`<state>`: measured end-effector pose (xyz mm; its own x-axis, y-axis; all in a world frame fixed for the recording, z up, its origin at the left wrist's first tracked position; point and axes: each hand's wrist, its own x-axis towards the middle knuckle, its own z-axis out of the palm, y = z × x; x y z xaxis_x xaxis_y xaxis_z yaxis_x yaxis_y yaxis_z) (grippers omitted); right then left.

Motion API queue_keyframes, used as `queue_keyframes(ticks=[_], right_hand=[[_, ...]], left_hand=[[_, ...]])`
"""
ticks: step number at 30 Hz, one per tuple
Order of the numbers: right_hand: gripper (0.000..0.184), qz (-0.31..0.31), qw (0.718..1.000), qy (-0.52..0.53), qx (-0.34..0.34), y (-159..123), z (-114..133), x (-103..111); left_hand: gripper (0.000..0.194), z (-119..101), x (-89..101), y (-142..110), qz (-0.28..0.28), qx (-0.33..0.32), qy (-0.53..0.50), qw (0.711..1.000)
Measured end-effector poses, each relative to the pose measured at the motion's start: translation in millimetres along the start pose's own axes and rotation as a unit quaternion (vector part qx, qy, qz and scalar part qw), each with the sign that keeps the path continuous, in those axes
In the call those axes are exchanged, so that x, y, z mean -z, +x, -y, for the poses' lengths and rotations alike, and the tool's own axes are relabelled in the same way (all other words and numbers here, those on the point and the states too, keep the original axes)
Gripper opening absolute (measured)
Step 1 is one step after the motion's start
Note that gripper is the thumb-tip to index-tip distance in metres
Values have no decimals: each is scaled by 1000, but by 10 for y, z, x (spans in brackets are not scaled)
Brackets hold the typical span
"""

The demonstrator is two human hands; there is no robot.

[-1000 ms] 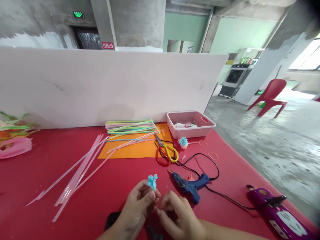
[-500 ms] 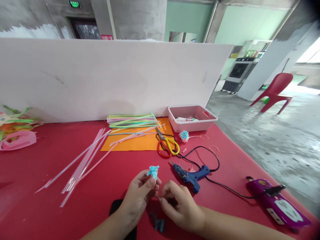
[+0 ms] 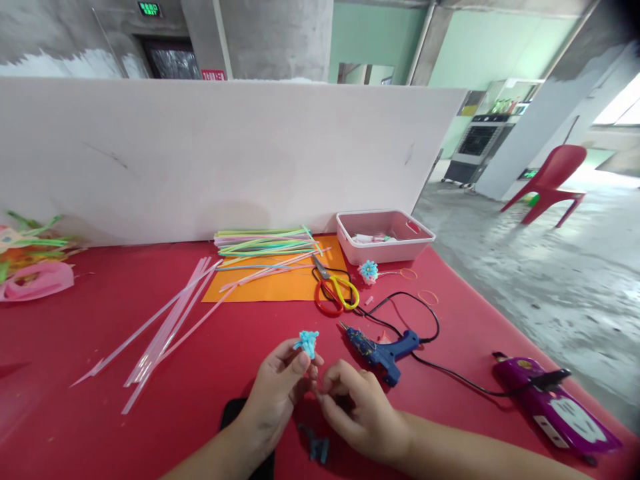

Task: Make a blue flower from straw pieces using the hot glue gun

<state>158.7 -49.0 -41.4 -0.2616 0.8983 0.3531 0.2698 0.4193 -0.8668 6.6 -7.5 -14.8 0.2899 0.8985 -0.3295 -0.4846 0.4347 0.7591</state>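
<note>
Pinched between the thumb and fingers of my left hand (image 3: 277,380) is a small light-blue flower (image 3: 307,343), its frilly petals upright above my fingertips. My right hand (image 3: 357,407) is close by on the right, thumb and forefinger pressed together beneath the flower; whatever they grip is too small to make out. Right of my hands a blue hot glue gun (image 3: 383,353) lies on its side. Grey-blue scraps (image 3: 315,443) lie on the table below, and a black object (image 3: 234,410) is partly covered by my left forearm.
Scissors (image 3: 333,290) rest at the edge of an orange sheet (image 3: 265,290) with straws (image 3: 265,241). Pink straws (image 3: 167,333) lie at left. Behind stand a pink basket (image 3: 385,250) and a finished flower (image 3: 369,271). A cord (image 3: 460,378) runs to a purple power strip (image 3: 555,407).
The view has tilted slightly down since a second ago, exposing more of the scraps and black object. Both hands keep almost the same pose; the blue flower has turned a little.
</note>
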Motion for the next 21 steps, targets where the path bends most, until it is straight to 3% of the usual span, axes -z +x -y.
queue_keyframes(ticks=[5,9,14,21], right_hand=[[10,6,1000,6,8,12,52,58],[17,-43,999,12,17,16,50,96],[19,-114,987,115,-18,-10,1,63],[19,-126,973,189,-51,-2,6,24]], left_hand=[[40,-24,-5,-14,-2,1,0,1000],[37,-21,5,-53,24,-2,20,1000],[30,26,38,-52,71,1,55,996],[23,22,55,-42,110,-10,82,991]])
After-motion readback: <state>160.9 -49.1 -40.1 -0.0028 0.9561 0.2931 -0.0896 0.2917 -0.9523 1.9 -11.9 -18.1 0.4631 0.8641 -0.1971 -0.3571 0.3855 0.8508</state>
